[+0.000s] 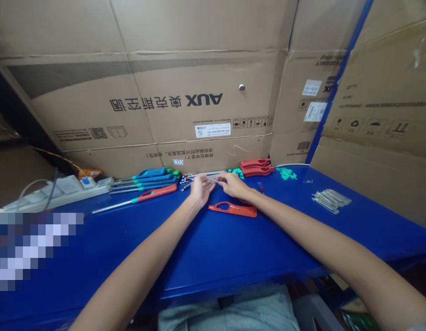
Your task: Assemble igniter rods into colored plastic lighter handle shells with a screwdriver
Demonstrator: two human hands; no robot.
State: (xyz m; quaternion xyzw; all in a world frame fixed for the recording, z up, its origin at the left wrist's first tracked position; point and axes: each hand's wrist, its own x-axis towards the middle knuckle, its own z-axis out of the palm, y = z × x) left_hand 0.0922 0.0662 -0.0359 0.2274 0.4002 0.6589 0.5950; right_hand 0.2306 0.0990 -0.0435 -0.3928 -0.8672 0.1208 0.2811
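On the glossy blue tabletop (213,248), the left hand (201,191) and right hand (232,185) meet with fingers curled inward, pinching a thin steel shaft (213,180) between them; it is too slender to see exactly how each fingertip grips it. Just beyond the left hand lies a row of screwdrivers (145,181) with smooth blue-and-green plastic handles, with a red-handled screwdriver (157,192) beside them. Just below the hands rests a flat red plastic handle (232,209) with a hollowed, slotted shape. More red handles (256,166) lie stacked past the right hand, near small green plastic pieces (286,173). Farther right lies a bundle of steel shafts (330,201).
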